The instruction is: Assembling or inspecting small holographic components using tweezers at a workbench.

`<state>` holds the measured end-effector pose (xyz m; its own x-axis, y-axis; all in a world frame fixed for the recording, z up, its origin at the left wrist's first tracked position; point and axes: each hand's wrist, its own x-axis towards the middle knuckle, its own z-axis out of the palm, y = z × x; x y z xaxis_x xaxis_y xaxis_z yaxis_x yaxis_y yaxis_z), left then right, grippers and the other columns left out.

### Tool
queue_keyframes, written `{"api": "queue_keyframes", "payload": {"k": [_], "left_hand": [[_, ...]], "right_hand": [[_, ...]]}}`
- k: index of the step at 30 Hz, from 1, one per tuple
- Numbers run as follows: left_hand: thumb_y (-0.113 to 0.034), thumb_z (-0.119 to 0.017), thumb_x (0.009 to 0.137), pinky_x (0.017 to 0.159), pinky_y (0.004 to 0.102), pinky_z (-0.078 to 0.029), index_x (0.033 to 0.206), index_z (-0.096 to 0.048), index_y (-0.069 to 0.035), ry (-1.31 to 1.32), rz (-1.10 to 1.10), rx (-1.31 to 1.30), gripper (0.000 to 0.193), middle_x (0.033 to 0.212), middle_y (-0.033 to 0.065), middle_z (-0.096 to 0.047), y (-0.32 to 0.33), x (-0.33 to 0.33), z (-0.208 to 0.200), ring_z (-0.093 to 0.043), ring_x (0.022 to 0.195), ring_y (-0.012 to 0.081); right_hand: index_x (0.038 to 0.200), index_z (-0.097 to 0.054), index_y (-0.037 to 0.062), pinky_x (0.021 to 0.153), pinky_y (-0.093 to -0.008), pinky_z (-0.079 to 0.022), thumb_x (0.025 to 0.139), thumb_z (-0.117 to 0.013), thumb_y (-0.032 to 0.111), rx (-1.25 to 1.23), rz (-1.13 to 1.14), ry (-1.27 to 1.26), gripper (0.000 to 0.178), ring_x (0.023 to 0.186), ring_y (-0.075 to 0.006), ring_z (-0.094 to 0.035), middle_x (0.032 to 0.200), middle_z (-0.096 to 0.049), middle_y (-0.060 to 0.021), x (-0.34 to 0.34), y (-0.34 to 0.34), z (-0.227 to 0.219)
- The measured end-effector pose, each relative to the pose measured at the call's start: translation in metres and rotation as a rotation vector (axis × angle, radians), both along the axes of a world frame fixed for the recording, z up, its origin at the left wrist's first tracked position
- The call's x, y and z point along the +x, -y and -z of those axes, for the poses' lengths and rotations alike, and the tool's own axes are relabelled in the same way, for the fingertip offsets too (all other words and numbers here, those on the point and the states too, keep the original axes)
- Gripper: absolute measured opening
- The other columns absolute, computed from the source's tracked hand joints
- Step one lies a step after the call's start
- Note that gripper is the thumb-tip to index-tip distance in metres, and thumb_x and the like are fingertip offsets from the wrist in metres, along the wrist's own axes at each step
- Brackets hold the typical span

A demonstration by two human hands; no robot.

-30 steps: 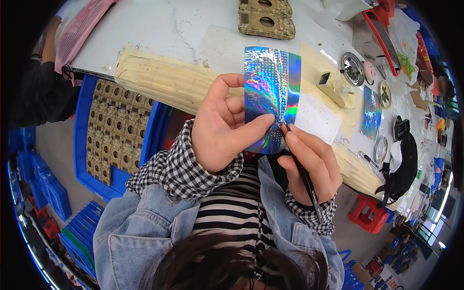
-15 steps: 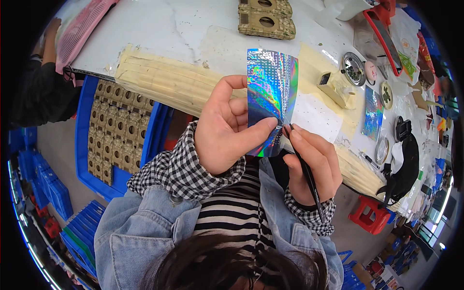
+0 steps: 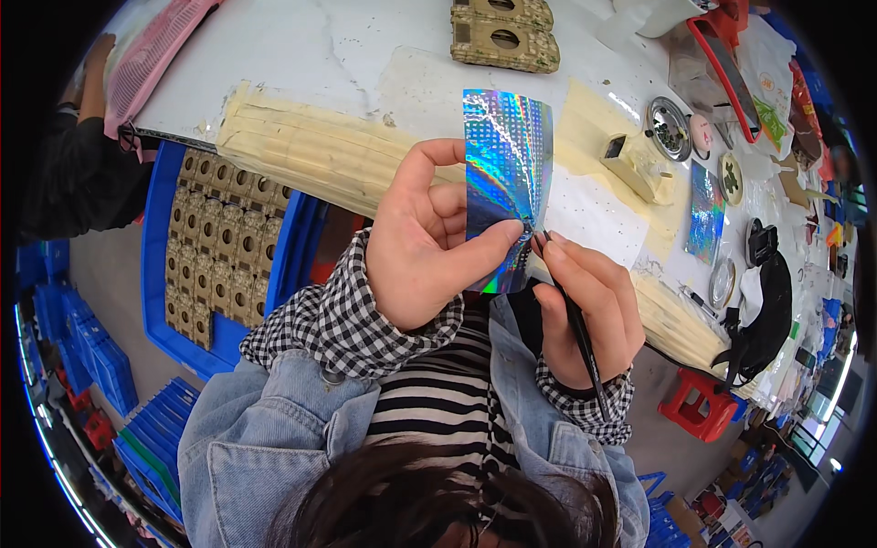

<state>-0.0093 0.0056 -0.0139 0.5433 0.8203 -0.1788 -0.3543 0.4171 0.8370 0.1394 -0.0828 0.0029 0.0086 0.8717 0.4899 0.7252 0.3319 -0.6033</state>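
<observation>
My left hand [image 3: 422,245] pinches a shiny blue holographic sticker sheet [image 3: 508,155] along its lower left, thumb in front and fingers behind. Rows of small marks cover the sheet, which bends near the thumb. My right hand [image 3: 592,301] is closed on black tweezers [image 3: 582,333], held like a pen. Their tip meets the sheet's right edge beside my left thumb; whether anything tiny sits in the tip I cannot make out.
Camouflage-patterned casings [image 3: 504,41] lie at the table's far side. A blue crate [image 3: 155,265] at left holds several more. On the right are a small yellowish block [image 3: 637,169], a metal dish [image 3: 669,128], another holographic sheet [image 3: 704,212] and a black bag [image 3: 767,320]. A person's dark sleeve [image 3: 87,183] shows far left.
The holographic sheet has tilted and shifted slightly left, its reflections changing. The tweezers and right hand have moved a little to the left; the left hand stays nearly still.
</observation>
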Motion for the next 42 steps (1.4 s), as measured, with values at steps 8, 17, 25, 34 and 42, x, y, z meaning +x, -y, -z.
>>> {"api": "queue_keyframes", "payload": {"k": [8, 17, 25, 34, 42], "left_hand": [[0.007, -0.061, 0.081, 0.081, 0.0262, -0.052, 0.126, -0.03, 0.001, 0.004, -0.001, -0.015, 0.055, 0.102, 0.0132, -0.064, 0.0001, 0.0004, -0.0005, -0.063, 0.093, 0.0142], [0.006, -0.062, 0.082, 0.081, 0.0284, -0.052, 0.126, -0.029, 0.003, 0.058, 0.004, -0.097, 0.055, 0.103, 0.0148, -0.064, -0.0007, 0.001, 0.0026, -0.063, 0.094, 0.0162], [0.007, -0.06, 0.083, 0.082, 0.0284, -0.053, 0.125, -0.029, 0.003, 0.098, -0.035, -0.111, 0.053, 0.104, 0.015, -0.063, 0.0014, 0.0025, 0.0014, -0.063, 0.093, 0.0162], [0.006, -0.06, 0.083, 0.078, 0.0269, -0.053, 0.125, -0.029, 0.003, 0.079, -0.04, -0.128, 0.052, 0.103, 0.0149, -0.063, 0.0007, 0.0012, 0.0019, -0.063, 0.091, 0.0144], [0.005, -0.061, 0.083, 0.078, 0.0267, -0.053, 0.124, -0.03, 0.004, 0.048, -0.043, -0.08, 0.051, 0.102, 0.0154, -0.063, 0.0012, 0.0016, 0.0033, -0.063, 0.091, 0.0144]], "right_hand": [[0.108, -0.063, -0.0006, 0.076, -0.031, -0.056, 0.072, -0.076, 0.003, 0.032, 0.019, 0.065, 0.038, 0.089, -0.027, -0.066, 0.104, -0.064, -0.0182, -0.0033, 0.001, 0.0004], [0.109, -0.063, -0.0006, 0.076, -0.031, -0.056, 0.073, -0.076, 0.006, 0.067, 0.0, 0.083, 0.039, 0.089, -0.0269, -0.066, 0.105, -0.064, -0.0188, -0.0021, 0.0025, 0.0033], [0.109, -0.063, -0.0009, 0.077, -0.0312, -0.056, 0.073, -0.076, 0.006, 0.057, 0.004, 0.072, 0.039, 0.09, -0.0269, -0.066, 0.105, -0.064, -0.0189, -0.0032, 0.0023, 0.0028], [0.107, -0.064, -0.0009, 0.076, -0.0313, -0.056, 0.072, -0.076, 0.005, 0.033, 0.0, 0.086, 0.038, 0.089, -0.0267, -0.066, 0.104, -0.064, -0.0185, -0.0036, 0.0011, 0.0001], [0.105, -0.065, 0.0, 0.074, -0.0311, -0.056, 0.071, -0.077, 0.007, 0.038, 0.02, 0.105, 0.036, 0.087, -0.0263, -0.067, 0.1, -0.065, -0.0177, -0.0044, -0.0004, -0.0008]]}}
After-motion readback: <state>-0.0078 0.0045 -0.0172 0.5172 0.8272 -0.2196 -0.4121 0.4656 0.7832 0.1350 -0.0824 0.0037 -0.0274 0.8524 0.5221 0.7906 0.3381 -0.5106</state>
